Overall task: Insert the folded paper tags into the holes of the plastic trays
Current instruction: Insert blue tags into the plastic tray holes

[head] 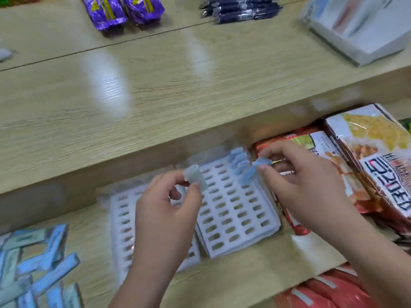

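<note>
Two white plastic trays with rows of holes lie on a lower shelf: one under my right hand, another partly hidden by my left arm. Several folded blue tags stand in holes at the right tray's far corner. My left hand pinches a pale folded paper tag above the trays. My right hand pinches a blue folded tag over the right tray's far right edge, its lower end at the holes.
A heap of loose blue tags lies at the lower left. Snack packets crowd the right of the trays, with red packets below. The wooden shelf above carries purple packs, dark pens and a white box.
</note>
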Available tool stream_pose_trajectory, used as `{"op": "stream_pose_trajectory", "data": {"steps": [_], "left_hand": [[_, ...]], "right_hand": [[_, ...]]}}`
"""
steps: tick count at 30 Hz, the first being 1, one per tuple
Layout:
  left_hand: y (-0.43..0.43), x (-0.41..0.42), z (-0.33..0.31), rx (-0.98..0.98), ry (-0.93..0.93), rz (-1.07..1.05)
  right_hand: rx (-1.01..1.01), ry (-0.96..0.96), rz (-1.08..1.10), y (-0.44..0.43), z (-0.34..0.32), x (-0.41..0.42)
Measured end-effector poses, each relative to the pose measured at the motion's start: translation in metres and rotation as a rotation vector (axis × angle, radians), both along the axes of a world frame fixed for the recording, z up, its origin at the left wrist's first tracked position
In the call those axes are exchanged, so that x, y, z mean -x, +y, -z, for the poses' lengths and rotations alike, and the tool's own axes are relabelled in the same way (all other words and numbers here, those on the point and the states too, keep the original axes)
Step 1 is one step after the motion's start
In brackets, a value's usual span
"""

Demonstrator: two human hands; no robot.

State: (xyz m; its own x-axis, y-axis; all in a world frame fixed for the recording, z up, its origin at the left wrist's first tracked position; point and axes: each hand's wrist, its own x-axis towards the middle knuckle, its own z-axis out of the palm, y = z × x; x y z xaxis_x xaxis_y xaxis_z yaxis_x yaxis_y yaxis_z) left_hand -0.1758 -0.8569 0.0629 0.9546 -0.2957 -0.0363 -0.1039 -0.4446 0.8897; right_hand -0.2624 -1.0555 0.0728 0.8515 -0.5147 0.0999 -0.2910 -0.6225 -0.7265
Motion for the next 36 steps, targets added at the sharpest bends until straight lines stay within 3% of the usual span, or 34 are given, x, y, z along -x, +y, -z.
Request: {"op": "stream_pose_trajectory", "data": {"steps": [10, 22, 27, 32, 36], "left_hand": [[-0.003, 0.0, 0.007, -0.29, -0.243, -0.015], [-0.012, 0.0, 0.019, -0.426, -0.418, -0.068], [-0.019, -0.001, 0.028, -0.431, -0.379, -0.205], [-0.016, -0.009, 0.031, -0.398, -0.306, -0.21], [-0.014, -0.013, 0.03, -0.398, -0.298, -0.167]], "right_hand": [[0.278, 0.058, -0.165, -0.014, 0.016, -0.009], [0.451, 0.002, -0.275, -0.02, 0.021, -0.007], [0.481, -0.025, -0.278, -0.022, 0.031, -0.005], [0.464, -0.081, -0.215, -0.018, 0.032, -0.007], [0.416, -0.122, -0.351, 0.008, 0.026, -0.038]]}}
